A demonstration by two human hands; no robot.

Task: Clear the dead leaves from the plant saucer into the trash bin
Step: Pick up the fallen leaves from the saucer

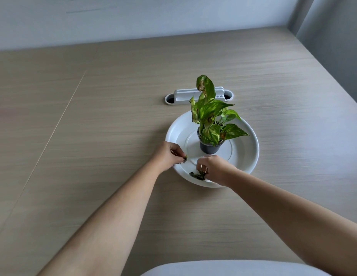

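Observation:
A white round saucer [247,154] lies on the wooden table, with a small green plant in a black pot [210,146] standing in its middle. My left hand [168,155] rests at the saucer's left rim, its fingers pinched on a small dead leaf [185,157]. My right hand [213,169] is over the saucer's near side, fingertips closed on a clump of dark dead leaves [197,175] that lies on the saucer floor. No trash bin is in view.
A white cable port cover [179,96] is set into the table behind the plant. The table's right edge [333,90] runs diagonally beside a grey wall. A pale rounded surface [223,268] shows at the bottom edge.

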